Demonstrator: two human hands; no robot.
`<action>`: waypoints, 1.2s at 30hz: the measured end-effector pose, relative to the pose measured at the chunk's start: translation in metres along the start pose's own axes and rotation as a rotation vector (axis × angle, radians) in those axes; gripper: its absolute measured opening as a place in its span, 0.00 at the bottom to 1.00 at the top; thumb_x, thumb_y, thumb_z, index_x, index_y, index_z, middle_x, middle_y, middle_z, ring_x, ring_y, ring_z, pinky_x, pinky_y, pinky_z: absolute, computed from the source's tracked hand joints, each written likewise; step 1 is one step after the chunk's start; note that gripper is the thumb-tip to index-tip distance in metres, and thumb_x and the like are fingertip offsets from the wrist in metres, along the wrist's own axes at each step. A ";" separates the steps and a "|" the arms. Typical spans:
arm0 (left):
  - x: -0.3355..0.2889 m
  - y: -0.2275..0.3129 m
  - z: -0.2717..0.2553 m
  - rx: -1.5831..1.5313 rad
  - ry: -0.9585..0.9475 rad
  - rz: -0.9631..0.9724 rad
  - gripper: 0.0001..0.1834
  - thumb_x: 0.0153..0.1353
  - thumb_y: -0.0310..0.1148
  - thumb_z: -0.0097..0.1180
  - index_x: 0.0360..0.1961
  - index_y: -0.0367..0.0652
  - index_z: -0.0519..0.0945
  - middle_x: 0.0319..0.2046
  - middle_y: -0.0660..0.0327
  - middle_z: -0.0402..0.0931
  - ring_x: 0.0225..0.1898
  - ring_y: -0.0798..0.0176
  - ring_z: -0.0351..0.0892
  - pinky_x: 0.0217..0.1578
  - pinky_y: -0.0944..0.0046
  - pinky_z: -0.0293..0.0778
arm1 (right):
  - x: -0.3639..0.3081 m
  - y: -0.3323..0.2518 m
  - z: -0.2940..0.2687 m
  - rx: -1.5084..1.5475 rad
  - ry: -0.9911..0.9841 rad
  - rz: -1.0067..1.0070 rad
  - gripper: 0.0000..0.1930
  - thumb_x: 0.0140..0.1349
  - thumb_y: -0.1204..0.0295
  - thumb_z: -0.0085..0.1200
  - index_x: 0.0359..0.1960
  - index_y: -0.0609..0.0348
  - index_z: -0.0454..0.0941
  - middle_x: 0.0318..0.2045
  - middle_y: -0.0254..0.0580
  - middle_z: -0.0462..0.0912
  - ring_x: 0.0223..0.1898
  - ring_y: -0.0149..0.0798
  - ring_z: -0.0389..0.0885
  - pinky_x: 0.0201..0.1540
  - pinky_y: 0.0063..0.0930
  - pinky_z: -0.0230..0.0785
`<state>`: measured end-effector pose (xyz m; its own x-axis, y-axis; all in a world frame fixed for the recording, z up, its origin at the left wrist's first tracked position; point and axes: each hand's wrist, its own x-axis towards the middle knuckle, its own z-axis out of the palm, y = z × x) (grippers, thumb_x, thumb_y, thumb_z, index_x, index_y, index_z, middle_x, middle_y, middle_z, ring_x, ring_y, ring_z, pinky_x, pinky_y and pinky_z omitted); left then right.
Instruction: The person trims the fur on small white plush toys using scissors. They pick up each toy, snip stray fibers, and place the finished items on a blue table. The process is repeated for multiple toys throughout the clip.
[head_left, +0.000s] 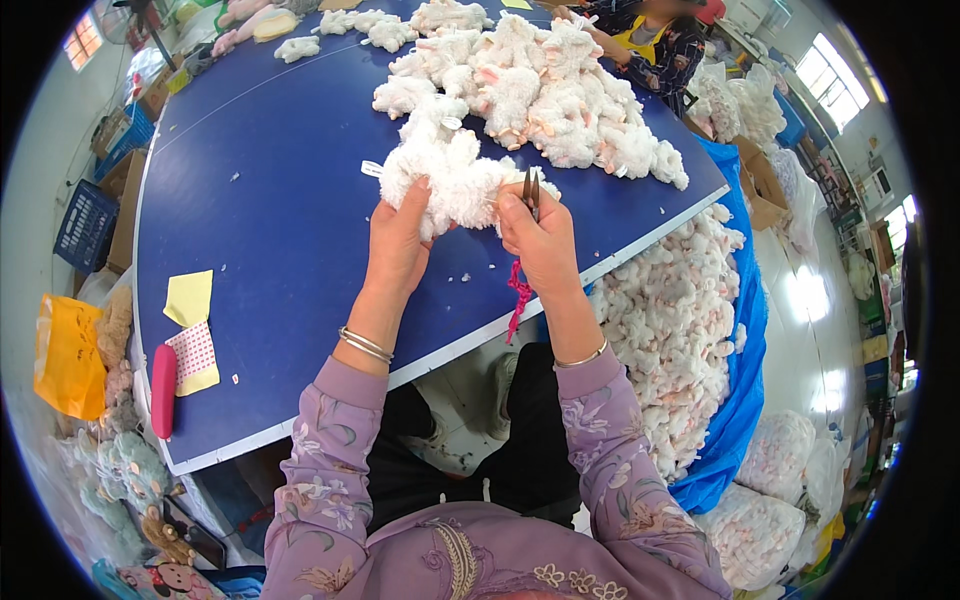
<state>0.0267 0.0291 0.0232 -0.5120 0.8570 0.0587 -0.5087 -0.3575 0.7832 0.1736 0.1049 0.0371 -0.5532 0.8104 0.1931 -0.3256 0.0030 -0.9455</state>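
A fluffy white plush toy (455, 185) with a small white label is held up over the near edge of the blue table. My left hand (400, 235) is closed around its left side, thumb on top. My right hand (540, 240) grips a pair of dark metal thread snips (531, 190), the two pointed blades standing up beside the thumb. The thumb and fingertips of that hand also meet the toy's right end. From below the right hand hangs a bright pink knotted cord (519, 295). The snips' handles are hidden in my palm.
Many white plush toys (540, 85) are heaped on the far part of the blue table (270, 220). Yellow notes (188, 300) and a pink case (163, 390) lie at left. A blue-lined container (745, 400) full of plush pieces stands right. Another person (650, 45) works opposite.
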 end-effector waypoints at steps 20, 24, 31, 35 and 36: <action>0.005 -0.002 -0.009 -0.032 0.128 -0.070 0.21 0.71 0.41 0.47 0.58 0.40 0.68 0.49 0.58 0.77 0.44 0.64 0.80 0.37 0.64 0.79 | -0.007 -0.017 0.000 -0.789 -0.211 -0.253 0.16 0.65 0.63 0.54 0.31 0.66 0.72 0.23 0.53 0.75 0.24 0.50 0.71 0.29 0.37 0.64; 0.002 -0.004 -0.003 -0.061 0.113 -0.087 0.22 0.72 0.40 0.45 0.61 0.40 0.66 0.54 0.58 0.74 0.52 0.61 0.77 0.48 0.60 0.76 | -0.006 -0.013 0.004 -0.735 -0.173 -0.260 0.17 0.66 0.62 0.53 0.31 0.66 0.73 0.23 0.54 0.75 0.25 0.53 0.72 0.29 0.38 0.64; -0.001 -0.004 0.000 -0.057 0.080 -0.120 0.22 0.72 0.40 0.45 0.62 0.40 0.67 0.55 0.58 0.74 0.54 0.61 0.77 0.50 0.59 0.76 | -0.004 -0.009 0.004 -0.767 -0.145 -0.269 0.18 0.67 0.61 0.51 0.30 0.66 0.72 0.23 0.55 0.75 0.25 0.54 0.73 0.29 0.40 0.64; 0.000 -0.006 -0.001 -0.048 0.090 -0.143 0.21 0.71 0.39 0.47 0.60 0.40 0.69 0.54 0.58 0.75 0.53 0.61 0.77 0.49 0.60 0.76 | -0.004 -0.007 0.004 -0.800 -0.121 -0.302 0.17 0.67 0.61 0.52 0.30 0.65 0.71 0.23 0.55 0.75 0.26 0.55 0.74 0.29 0.40 0.64; 0.000 -0.006 -0.002 -0.053 0.098 -0.151 0.21 0.71 0.39 0.47 0.60 0.39 0.69 0.54 0.59 0.75 0.53 0.61 0.77 0.49 0.60 0.76 | -0.004 -0.007 0.005 -0.805 -0.118 -0.309 0.17 0.67 0.60 0.52 0.30 0.65 0.71 0.23 0.55 0.75 0.26 0.56 0.74 0.29 0.41 0.64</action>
<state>0.0287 0.0302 0.0177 -0.4904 0.8632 -0.1197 -0.6195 -0.2487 0.7446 0.1748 0.0986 0.0442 -0.6196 0.6390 0.4558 0.1426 0.6626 -0.7352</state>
